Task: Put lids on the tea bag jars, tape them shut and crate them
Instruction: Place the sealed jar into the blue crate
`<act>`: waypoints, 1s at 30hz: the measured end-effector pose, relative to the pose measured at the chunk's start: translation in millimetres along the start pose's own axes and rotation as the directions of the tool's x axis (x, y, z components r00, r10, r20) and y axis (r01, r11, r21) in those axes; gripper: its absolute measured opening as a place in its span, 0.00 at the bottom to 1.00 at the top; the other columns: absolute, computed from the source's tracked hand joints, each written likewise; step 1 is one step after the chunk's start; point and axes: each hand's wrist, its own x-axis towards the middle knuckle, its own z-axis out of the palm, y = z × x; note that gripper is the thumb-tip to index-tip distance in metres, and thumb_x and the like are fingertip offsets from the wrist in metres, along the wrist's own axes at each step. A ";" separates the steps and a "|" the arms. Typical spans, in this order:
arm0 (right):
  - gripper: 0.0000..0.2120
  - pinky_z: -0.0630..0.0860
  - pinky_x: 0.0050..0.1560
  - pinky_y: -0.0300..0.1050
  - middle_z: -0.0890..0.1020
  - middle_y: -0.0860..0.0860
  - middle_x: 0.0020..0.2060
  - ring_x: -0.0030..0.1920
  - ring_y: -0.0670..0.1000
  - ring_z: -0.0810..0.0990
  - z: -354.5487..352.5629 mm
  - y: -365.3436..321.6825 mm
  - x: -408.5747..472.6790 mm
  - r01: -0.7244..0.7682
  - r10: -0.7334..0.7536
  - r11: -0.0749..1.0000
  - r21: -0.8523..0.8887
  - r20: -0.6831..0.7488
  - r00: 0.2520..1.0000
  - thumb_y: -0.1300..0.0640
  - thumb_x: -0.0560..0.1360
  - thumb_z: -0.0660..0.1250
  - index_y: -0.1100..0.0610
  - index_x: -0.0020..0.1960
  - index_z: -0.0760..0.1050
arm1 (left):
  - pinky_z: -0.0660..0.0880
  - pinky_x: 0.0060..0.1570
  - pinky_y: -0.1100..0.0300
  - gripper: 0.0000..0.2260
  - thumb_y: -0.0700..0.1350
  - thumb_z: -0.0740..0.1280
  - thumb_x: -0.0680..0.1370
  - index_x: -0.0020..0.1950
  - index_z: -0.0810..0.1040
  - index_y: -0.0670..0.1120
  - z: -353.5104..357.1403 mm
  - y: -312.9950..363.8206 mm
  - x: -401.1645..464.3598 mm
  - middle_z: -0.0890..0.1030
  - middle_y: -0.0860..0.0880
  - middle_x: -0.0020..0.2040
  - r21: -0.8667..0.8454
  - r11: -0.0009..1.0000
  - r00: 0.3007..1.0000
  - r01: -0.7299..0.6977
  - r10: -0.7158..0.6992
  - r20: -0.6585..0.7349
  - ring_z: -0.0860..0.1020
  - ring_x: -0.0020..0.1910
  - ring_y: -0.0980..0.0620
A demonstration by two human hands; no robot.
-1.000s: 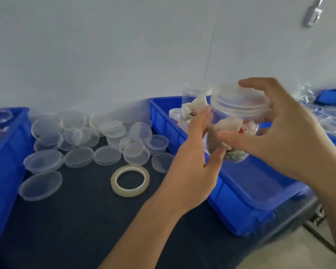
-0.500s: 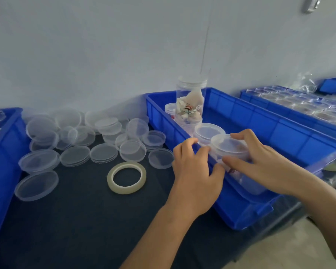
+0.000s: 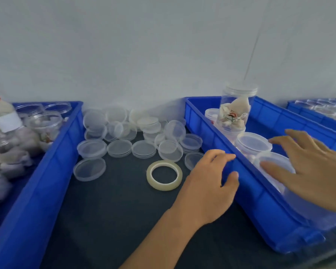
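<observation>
While our right hand (image 3: 310,171) hovers with its fingers spread wide and straight over the lidded clear plastic jar (image 3: 275,167) lying in the long blue plastic crate (image 3: 260,193), we cannot tell whether the thumb touches the jar's lid. Our left hand (image 3: 211,183) sits just outside the crate's near wall, fingers loosely curled and holding nothing, thumb against the wall. Behind that jar lies a second lidded jar (image 3: 253,143), and farther back an upright clear jar of tea bags (image 3: 236,107) stands on top of other jars. Between the crates, on the dark counter (image 3: 109,210), a roll of clear adhesive tape (image 3: 164,175) lies flat just beside our left hand, with a scattered pile of round transparent plastic lids (image 3: 136,133) beyond it by the wall. To the left, another blue crate (image 3: 47,171) holds open jars with tea bags (image 3: 45,125), blurred at the edge. At far right, a third blue crate (image 3: 314,113) carries rows of clear jars.
</observation>
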 end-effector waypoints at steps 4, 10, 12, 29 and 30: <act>0.26 0.78 0.58 0.56 0.78 0.42 0.64 0.64 0.53 0.79 -7.9 -75.9 -1.3 0.294 -0.283 0.956 -0.003 -0.288 0.915 0.31 0.80 0.51 0.41 0.69 0.73 | 0.75 0.66 0.51 0.17 0.57 0.61 0.82 0.71 0.75 0.60 -44.4 -39.7 -18.6 0.73 0.65 0.69 0.110 0.977 0.977 0.184 -0.170 -0.126 0.73 0.64 0.64; 0.16 0.74 0.61 0.44 0.74 0.36 0.65 0.62 0.43 0.74 66.6 -187.0 2.5 0.468 -0.481 0.856 0.219 0.009 0.877 0.40 0.85 0.56 0.38 0.70 0.69 | 0.77 0.58 0.60 0.08 0.47 0.65 0.84 0.58 0.82 0.57 -94.5 -94.2 -55.6 0.83 0.59 0.55 -0.061 0.881 0.817 0.469 -0.459 -0.349 0.80 0.55 0.62; 0.18 0.73 0.62 0.45 0.73 0.39 0.69 0.65 0.45 0.73 97.9 -205.9 4.4 0.420 -0.446 0.873 0.248 0.062 0.893 0.41 0.85 0.57 0.41 0.73 0.68 | 0.73 0.51 0.73 0.10 0.46 0.65 0.84 0.60 0.82 0.56 -101.2 -105.0 -68.4 0.83 0.59 0.56 -0.088 0.868 0.792 0.488 -0.483 -0.373 0.79 0.55 0.67; 0.16 0.74 0.60 0.48 0.78 0.42 0.59 0.61 0.48 0.77 102.5 -285.7 8.9 0.466 -0.457 0.869 0.167 -0.092 0.885 0.42 0.81 0.60 0.44 0.66 0.76 | 0.81 0.55 0.47 0.15 0.57 0.61 0.81 0.58 0.83 0.53 -147.8 -111.0 -87.8 0.86 0.52 0.56 -0.561 0.812 0.574 0.162 -0.540 -0.615 0.85 0.53 0.52; 0.14 0.76 0.55 0.50 0.80 0.44 0.55 0.56 0.51 0.79 95.7 -297.9 9.6 0.490 -0.464 0.836 0.245 -0.160 0.871 0.46 0.81 0.64 0.46 0.63 0.79 | 0.80 0.58 0.47 0.18 0.58 0.59 0.81 0.63 0.81 0.53 -148.4 -108.9 -88.5 0.85 0.51 0.60 -0.546 0.833 0.590 0.092 -0.487 -0.644 0.84 0.57 0.51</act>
